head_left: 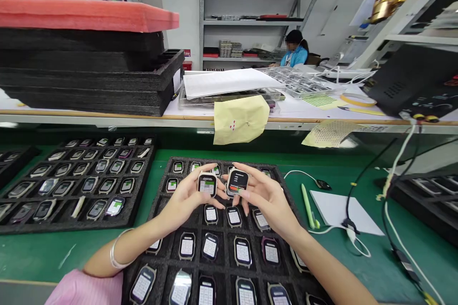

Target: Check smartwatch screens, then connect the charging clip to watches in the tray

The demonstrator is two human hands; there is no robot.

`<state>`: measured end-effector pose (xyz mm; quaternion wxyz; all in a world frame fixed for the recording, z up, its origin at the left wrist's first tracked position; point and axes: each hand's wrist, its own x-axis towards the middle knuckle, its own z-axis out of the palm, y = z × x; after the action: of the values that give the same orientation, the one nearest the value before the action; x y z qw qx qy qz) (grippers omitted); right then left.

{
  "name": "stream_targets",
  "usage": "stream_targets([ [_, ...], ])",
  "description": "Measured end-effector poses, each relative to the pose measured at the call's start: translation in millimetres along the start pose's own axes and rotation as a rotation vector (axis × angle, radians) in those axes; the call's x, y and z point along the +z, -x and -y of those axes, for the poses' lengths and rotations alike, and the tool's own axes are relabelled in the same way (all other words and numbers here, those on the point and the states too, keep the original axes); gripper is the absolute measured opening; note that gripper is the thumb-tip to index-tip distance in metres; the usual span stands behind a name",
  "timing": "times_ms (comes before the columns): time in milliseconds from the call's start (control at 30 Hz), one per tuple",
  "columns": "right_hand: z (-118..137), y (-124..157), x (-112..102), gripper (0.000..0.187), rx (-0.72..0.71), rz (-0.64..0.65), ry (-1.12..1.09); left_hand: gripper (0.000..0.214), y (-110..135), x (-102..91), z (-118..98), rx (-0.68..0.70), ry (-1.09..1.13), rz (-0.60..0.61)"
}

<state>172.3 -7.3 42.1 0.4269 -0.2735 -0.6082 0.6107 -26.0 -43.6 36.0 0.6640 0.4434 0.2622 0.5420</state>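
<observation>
Watches: glossy glass faces, smooth pale plastic cases.
Tray: black foam, matt, slightly rough.
Table: green mat, smooth, faint sheen.
Bracelet: shiny silver metal.
Sheet behind the tray: yellow paper, matt, creased.

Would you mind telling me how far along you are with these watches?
Looks done: the side tray sits nearly full of watches. In hand: the left hand grips the left-hand watch, the right hand the right-hand watch, both lit. Left, probably: the watches filling the front tray.
</observation>
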Motion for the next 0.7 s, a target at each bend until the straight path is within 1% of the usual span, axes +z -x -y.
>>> stream_targets([
  [133,2,2,5,0.049,0.012,-0.040,0.040,0.060,0,0.7,-1,0.017,-0.053,0.001],
  [200,2,3,5,0.049,0.019,-0.033,0.034,0.061,0,1.3,-2,0.018,-0.075,-0.009],
  [300,-1,2,2,0.046,0.014,-0.002,-0.012,0.055,-1,2.5,-2,0.009,-0.085,-0.025],
  [367,-4,1,-1,0.041,0.007,0.000,-0.041,0.052,-2,3.3,-3,0.006,-0.091,-0.027],
  [533,-8,0,-2,0.028,0.009,-0.054,-0.016,0.050,-1,4.2,-3,0.028,-0.122,-0.014],
  [633,-9,1,-1,0.026,0.013,-0.055,0.024,0.046,-1,4.0,-3,0.048,-0.164,-0.022],
  [700,-10,2,-1,0.027,0.014,-0.025,0.010,0.041,-1,3.4,-2,0.050,-0.202,-0.045],
])
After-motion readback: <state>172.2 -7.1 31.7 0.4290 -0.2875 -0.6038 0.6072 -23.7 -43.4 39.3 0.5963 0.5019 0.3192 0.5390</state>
